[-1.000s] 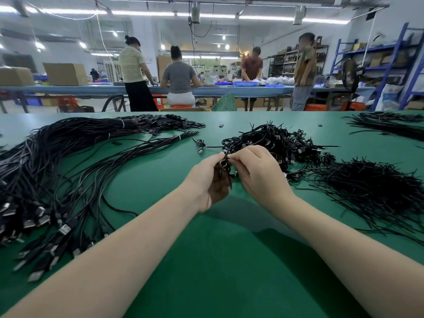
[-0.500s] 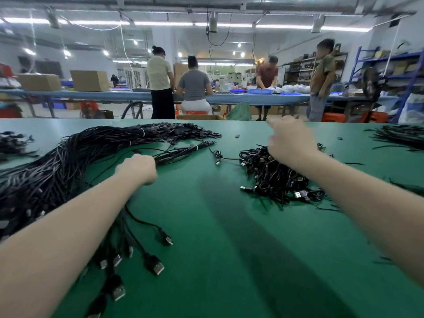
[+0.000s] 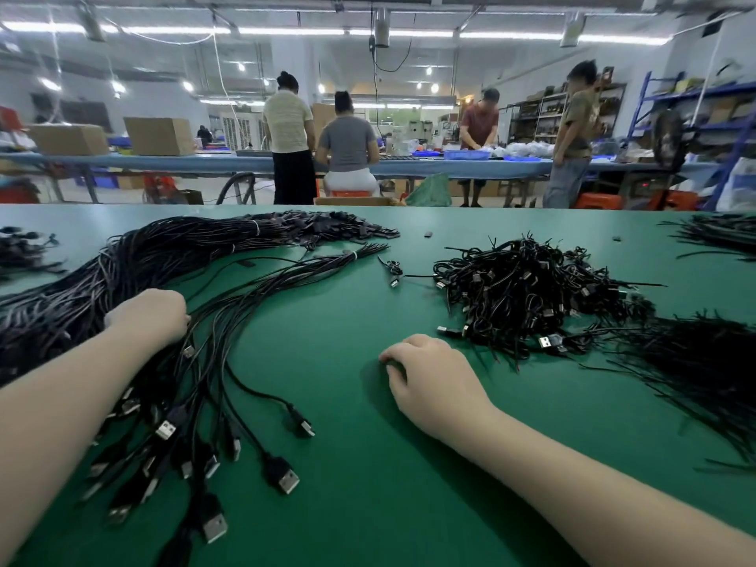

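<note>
head cam: left hand (image 3: 145,317) at 9 o'clock digs curled fingers into loose usb cables (image 3: 180,386), plugs fanned toward 6, likely for quick picking; can't tell if one's pinched. right hand (image 3: 433,374), centre, rests loosely curled on green mat (image 3: 368,484), nothing seen in it, prob. waiting near tied bundles (image 3: 523,288) at 1 o'clock.

The right hand (image 3: 433,378) has drawn back from the pile of coiled cables (image 3: 527,288).

Green worktable (image 3: 368,505), heap of coiled cables (image 3: 527,288), long USB cables (image 3: 135,272) fanned left of the heap, black ties (image 3: 703,362) just right of it
</note>
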`<state>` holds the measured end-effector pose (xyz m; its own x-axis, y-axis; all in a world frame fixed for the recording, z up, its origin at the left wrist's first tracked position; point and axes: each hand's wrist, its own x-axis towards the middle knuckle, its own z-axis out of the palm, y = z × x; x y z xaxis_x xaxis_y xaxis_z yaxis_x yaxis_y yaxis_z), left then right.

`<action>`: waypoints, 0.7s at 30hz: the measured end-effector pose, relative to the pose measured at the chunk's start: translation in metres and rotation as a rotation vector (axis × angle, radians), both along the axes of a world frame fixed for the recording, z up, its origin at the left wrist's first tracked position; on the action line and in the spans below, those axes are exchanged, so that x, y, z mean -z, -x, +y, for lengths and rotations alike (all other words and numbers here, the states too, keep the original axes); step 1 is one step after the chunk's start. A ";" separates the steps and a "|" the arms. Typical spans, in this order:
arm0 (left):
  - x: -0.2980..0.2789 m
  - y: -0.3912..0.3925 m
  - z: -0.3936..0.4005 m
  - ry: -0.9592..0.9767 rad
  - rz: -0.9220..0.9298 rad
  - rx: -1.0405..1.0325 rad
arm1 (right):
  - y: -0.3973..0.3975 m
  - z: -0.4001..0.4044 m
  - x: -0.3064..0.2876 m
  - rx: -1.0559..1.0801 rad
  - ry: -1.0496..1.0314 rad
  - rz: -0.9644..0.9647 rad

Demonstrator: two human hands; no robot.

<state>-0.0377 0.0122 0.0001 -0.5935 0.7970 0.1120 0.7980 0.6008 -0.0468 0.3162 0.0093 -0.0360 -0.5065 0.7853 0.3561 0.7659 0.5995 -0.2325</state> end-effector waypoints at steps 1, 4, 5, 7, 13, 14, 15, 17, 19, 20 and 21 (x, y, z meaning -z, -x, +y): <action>0.001 0.000 0.001 -0.034 -0.012 -0.008 | 0.006 -0.003 -0.002 -0.040 -0.018 -0.008; -0.002 0.001 0.004 -0.052 -0.077 -0.014 | 0.043 -0.014 -0.017 -0.256 0.038 0.090; -0.004 0.001 0.006 -0.056 -0.113 -0.019 | 0.063 -0.017 -0.023 -0.322 0.081 0.124; -0.009 -0.001 0.010 -0.066 -0.156 0.000 | 0.109 -0.021 -0.031 -0.383 0.144 0.128; -0.017 0.006 0.019 -0.297 -0.422 0.055 | 0.215 -0.020 -0.028 -0.286 0.294 -0.079; -0.017 0.008 0.018 -0.282 -0.442 0.090 | 0.222 -0.018 -0.024 -0.293 0.316 -0.105; -0.016 0.008 0.017 -0.256 -0.478 0.128 | 0.226 -0.016 -0.020 -0.302 0.335 -0.127; -0.018 0.007 0.016 -0.160 -0.427 0.209 | 0.230 -0.012 -0.015 -0.303 0.364 -0.154; -0.017 0.009 0.017 -0.121 -0.396 0.265 | 0.229 -0.005 -0.014 -0.273 0.361 -0.170; -0.014 0.010 0.018 -0.128 -0.393 0.270 | 0.227 -0.001 -0.016 -0.255 0.354 -0.176; -0.012 0.011 0.020 -0.146 -0.375 0.254 | 0.224 0.003 -0.018 -0.238 0.347 -0.174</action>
<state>-0.0488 0.0325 0.0116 -0.4023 0.9142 0.0486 0.8664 0.3630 0.3429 0.0918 0.0127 -0.0185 -0.7167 0.6973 -0.0139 0.6615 0.6733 -0.3302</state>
